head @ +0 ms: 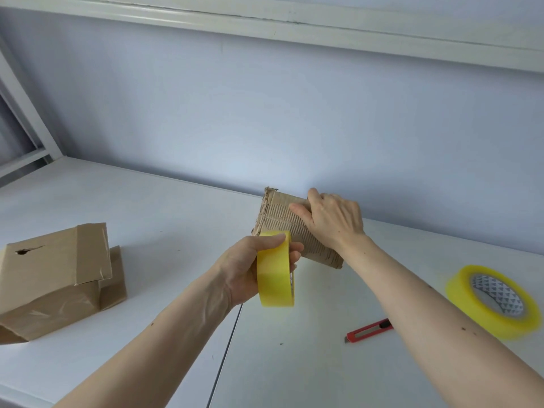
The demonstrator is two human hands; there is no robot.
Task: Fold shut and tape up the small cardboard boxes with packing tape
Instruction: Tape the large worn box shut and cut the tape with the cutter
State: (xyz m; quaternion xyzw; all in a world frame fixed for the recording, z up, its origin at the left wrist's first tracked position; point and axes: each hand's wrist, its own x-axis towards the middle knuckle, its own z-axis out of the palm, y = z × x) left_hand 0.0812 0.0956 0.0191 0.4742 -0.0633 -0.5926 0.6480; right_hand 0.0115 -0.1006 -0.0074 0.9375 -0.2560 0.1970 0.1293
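A small cardboard box (282, 222) with torn, ribbed corrugated faces stands tilted on the white table (164, 219) near the wall. My right hand (332, 222) lies over its right top side, fingers spread, thumb on the front face, holding it. My left hand (253, 266) grips a roll of yellow packing tape (275, 275) upright, right in front of the box's lower left corner. Whether a strip runs from the roll to the box is hidden.
A larger brown box (56, 278) with shiny tape on it and a loose flap lies at the left. A second yellow tape roll (494, 301) rests at the right edge. A red utility knife (369, 330) lies between my forearms. The wall is close behind.
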